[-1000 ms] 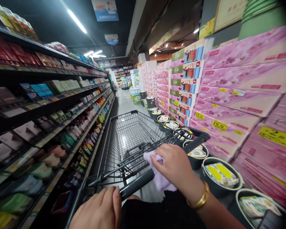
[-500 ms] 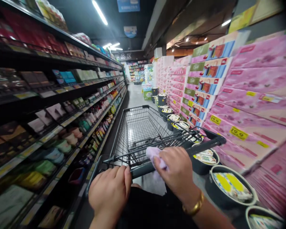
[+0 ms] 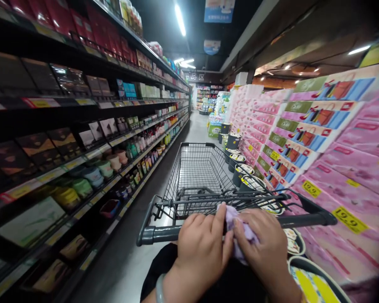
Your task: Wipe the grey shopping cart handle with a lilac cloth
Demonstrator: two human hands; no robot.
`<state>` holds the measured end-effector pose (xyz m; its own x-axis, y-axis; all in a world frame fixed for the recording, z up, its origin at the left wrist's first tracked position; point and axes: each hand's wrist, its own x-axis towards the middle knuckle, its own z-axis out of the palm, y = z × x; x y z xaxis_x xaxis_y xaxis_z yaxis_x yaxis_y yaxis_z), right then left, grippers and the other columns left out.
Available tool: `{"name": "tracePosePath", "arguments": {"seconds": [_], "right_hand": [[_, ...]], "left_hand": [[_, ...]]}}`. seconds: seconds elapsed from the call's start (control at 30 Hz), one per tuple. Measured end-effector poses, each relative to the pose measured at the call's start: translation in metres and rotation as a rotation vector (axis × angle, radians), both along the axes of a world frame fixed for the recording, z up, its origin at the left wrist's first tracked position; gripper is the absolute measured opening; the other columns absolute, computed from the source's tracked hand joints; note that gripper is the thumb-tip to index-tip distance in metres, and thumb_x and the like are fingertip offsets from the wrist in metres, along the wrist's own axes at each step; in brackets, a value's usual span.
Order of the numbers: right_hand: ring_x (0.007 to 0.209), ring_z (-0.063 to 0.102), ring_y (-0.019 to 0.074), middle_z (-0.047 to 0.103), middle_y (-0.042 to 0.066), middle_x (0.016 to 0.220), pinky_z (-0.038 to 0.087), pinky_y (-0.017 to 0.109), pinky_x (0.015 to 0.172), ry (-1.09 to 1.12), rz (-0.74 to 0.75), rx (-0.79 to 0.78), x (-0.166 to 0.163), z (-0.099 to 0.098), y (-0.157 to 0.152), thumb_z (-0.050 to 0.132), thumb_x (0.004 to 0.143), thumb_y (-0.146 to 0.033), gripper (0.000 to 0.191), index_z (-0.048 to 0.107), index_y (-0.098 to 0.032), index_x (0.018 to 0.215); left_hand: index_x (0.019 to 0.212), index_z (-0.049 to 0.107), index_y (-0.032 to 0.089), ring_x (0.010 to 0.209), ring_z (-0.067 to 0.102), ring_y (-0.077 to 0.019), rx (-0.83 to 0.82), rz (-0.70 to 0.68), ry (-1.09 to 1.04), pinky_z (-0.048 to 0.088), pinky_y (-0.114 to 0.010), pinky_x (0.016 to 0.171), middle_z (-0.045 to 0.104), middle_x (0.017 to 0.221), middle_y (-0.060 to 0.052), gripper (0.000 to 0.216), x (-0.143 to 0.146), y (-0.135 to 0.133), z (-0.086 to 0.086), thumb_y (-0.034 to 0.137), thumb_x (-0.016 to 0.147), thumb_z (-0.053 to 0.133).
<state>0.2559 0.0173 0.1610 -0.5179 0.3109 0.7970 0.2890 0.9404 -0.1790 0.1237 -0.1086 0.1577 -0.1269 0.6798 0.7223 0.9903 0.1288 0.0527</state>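
A black wire shopping cart (image 3: 196,176) stands in front of me in a store aisle, its basket bare. My left hand (image 3: 202,248) rests closed over the cart's grey handle bar (image 3: 158,233), its thumb touching a pale purple cloth (image 3: 236,229). My right hand (image 3: 265,248) is closed on that cloth, pressing it against the handle near the middle. Both hands sit side by side and touch.
Dark shelves (image 3: 82,160) of bottles and packets run along the left. Stacked pink tissue packs (image 3: 350,168) with yellow price tags line the right, with a row of dark round bins (image 3: 236,162) at their foot. The grey aisle floor (image 3: 198,130) stretches ahead.
My left hand slid right along the handle until it met the right hand and the cloth. The view swung left, so the cart now sits centred in the aisle.
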Motion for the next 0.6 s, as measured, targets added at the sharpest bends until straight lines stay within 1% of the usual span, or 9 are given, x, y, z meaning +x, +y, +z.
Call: {"name": "tracePosePath", "arguments": {"seconds": [0.07, 0.1, 0.2, 0.27, 0.37, 0.43, 0.47, 0.5, 0.6], "right_hand": [[0.082, 0.062, 0.0215, 0.069, 0.005, 0.085, 0.046, 0.036, 0.078, -0.068, 0.107, -0.024, 0.013, 0.003, 0.015, 0.056, 0.094, -0.033, 0.016, 0.065, -0.023, 0.085], [0.081, 0.063, 0.0218, 0.069, 0.005, 0.085, 0.046, 0.035, 0.075, -0.094, 0.099, -0.046, 0.020, 0.006, 0.024, 0.054, 0.095, -0.036, 0.020, 0.065, -0.024, 0.083], [0.075, 0.063, 0.0243, 0.070, 0.006, 0.084, 0.042, 0.036, 0.064, -0.155, -0.267, -0.084, 0.029, 0.011, 0.043, 0.049, 0.096, -0.049, 0.033, 0.067, -0.025, 0.083], [0.075, 0.062, 0.0256, 0.070, 0.008, 0.082, 0.040, 0.037, 0.066, -0.193, -0.367, -0.042, 0.020, 0.011, 0.036, 0.047, 0.097, -0.049, 0.036, 0.066, -0.023, 0.082], [0.078, 0.062, 0.0239, 0.069, 0.007, 0.081, 0.041, 0.038, 0.076, -0.186, -0.187, 0.064, -0.002, 0.007, 0.010, 0.051, 0.096, -0.043, 0.030, 0.066, -0.022, 0.082], [0.081, 0.062, 0.0223, 0.070, 0.006, 0.084, 0.042, 0.036, 0.079, -0.184, -0.047, 0.062, -0.008, 0.007, 0.003, 0.051, 0.097, -0.043, 0.029, 0.067, -0.022, 0.085], [0.080, 0.063, 0.0216, 0.070, 0.006, 0.085, 0.042, 0.035, 0.077, -0.196, -0.032, 0.036, -0.007, 0.008, 0.005, 0.049, 0.098, -0.045, 0.031, 0.068, -0.022, 0.086], [0.079, 0.063, 0.0211, 0.071, 0.005, 0.086, 0.042, 0.034, 0.073, -0.210, -0.062, 0.002, -0.004, 0.009, 0.009, 0.047, 0.098, -0.048, 0.035, 0.068, -0.023, 0.087], [0.073, 0.062, 0.0218, 0.071, 0.005, 0.085, 0.039, 0.033, 0.063, -0.222, -0.301, -0.066, 0.004, 0.010, 0.018, 0.042, 0.099, -0.055, 0.042, 0.069, -0.023, 0.088]], "left_hand": [[0.144, 0.047, 0.011, 0.070, 0.060, -0.0191, 0.001, 0.002, 0.030, 0.043, -0.036, 0.072, 0.068, 0.080, -0.004, 0.057, -0.007, -0.004, 0.000, 0.039, 0.095, 0.053], [0.145, 0.045, 0.010, 0.070, 0.060, -0.0188, 0.008, 0.004, 0.041, 0.043, -0.036, 0.072, 0.068, 0.080, -0.004, 0.058, -0.010, -0.006, 0.000, 0.038, 0.095, 0.053], [0.141, 0.049, 0.010, 0.070, 0.059, -0.0185, 0.054, 0.016, 0.040, 0.041, -0.036, 0.074, 0.067, 0.079, -0.003, 0.055, -0.015, -0.008, 0.000, 0.037, 0.094, 0.054], [0.133, 0.056, 0.014, 0.071, 0.058, -0.0188, 0.086, 0.034, 0.022, 0.040, -0.037, 0.075, 0.067, 0.078, -0.001, 0.047, -0.018, -0.007, -0.002, 0.037, 0.093, 0.055], [0.104, 0.067, 0.022, 0.070, 0.057, -0.0187, 0.067, 0.052, 0.001, 0.038, -0.038, 0.074, 0.065, 0.074, 0.001, 0.023, -0.024, -0.008, -0.006, 0.038, 0.093, 0.054], [0.084, 0.064, 0.024, 0.068, 0.055, -0.0184, 0.022, 0.061, -0.003, 0.036, -0.038, 0.073, 0.062, 0.069, 0.002, 0.020, -0.030, -0.011, -0.006, 0.037, 0.094, 0.053], [0.079, 0.063, 0.024, 0.067, 0.054, -0.0182, 0.004, 0.061, -0.004, 0.035, -0.038, 0.072, 0.060, 0.068, 0.002, 0.022, -0.033, -0.013, -0.006, 0.037, 0.094, 0.053], [0.077, 0.062, 0.024, 0.067, 0.054, -0.0180, -0.007, 0.061, -0.005, 0.035, -0.038, 0.072, 0.060, 0.067, 0.002, 0.023, -0.036, -0.015, -0.005, 0.037, 0.094, 0.053], [0.077, 0.062, 0.024, 0.066, 0.054, -0.0173, -0.007, 0.062, -0.024, 0.035, -0.037, 0.075, 0.060, 0.066, 0.002, 0.023, -0.038, -0.018, 0.000, 0.036, 0.094, 0.053]]}}
